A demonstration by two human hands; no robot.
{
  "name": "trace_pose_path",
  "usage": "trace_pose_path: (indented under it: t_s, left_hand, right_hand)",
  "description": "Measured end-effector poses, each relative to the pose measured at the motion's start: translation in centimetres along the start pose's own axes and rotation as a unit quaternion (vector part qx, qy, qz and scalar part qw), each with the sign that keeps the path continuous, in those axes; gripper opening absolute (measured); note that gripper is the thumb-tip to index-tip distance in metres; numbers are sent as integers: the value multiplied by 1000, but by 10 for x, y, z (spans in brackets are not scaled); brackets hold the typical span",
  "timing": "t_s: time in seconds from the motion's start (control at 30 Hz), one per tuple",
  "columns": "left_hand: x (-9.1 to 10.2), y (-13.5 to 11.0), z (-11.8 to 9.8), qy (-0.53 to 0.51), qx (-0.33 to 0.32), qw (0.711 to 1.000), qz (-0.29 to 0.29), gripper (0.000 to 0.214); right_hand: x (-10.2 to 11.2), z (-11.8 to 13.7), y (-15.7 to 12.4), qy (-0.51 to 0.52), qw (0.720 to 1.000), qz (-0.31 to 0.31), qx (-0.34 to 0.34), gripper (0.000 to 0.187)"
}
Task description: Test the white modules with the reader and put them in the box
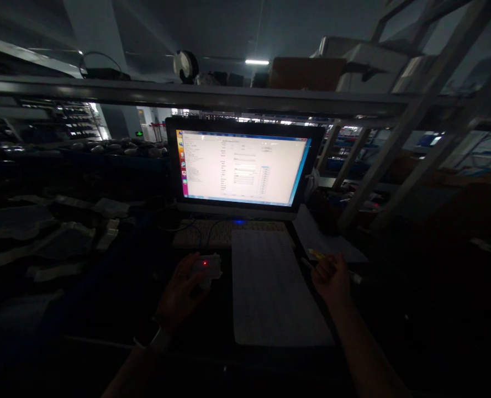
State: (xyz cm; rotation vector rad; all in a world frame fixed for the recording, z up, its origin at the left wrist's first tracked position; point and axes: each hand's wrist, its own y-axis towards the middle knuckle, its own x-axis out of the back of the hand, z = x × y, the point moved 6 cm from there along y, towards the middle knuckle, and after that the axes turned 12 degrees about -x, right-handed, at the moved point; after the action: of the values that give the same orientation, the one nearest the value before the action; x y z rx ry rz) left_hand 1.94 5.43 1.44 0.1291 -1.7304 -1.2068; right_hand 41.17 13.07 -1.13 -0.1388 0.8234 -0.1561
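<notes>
The scene is very dark. My left hand (182, 290), with a band on its wrist, is closed around the left side of a small pale boxy device (212, 268) with a lit red light. My right hand (331, 276) is curled closed to the right of the printed sheet (270, 293). A short yellow piece (316, 254) sticks out at its fingers, and a thin pale stick (306, 262) shows just left of them. Whether the fingers grip either one is too dark to tell.
A lit monitor (241, 168) showing a form stands behind a white keyboard (245, 228). Another paper (328, 237) lies at the right. Pale plastic parts (67, 243) are heaped at the left. An overhead shelf (228, 97) carries a brown box (307, 73); slanted metal posts (419, 132) rise at the right.
</notes>
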Motion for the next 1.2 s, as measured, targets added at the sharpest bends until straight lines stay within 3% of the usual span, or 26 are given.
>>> trace_pose_path:
  t_s: [0.17,0.47,0.77,1.0,1.2]
  left_hand:
    - [0,0,-1,14,5,1000,17,29]
    - [3,2,-5,14,-4,1000,14,32]
    - [2,2,-4,4,6,1000,12,32]
    - [3,3,-5,6,9,1000,15,28]
    - [2,2,-3,-1,22,1000,22,37]
  right_hand:
    - [1,-2,1,-3,1000,-1,1,34]
    - [-2,-2,-5,17,999,-31,-18,38]
    - [-6,-2,-5,-9,1000,-11,-22,42]
    - [-9,-3,-12,30,996,-69,-37,42]
    - [-6,-3,-8,14,998,-49,-31,38]
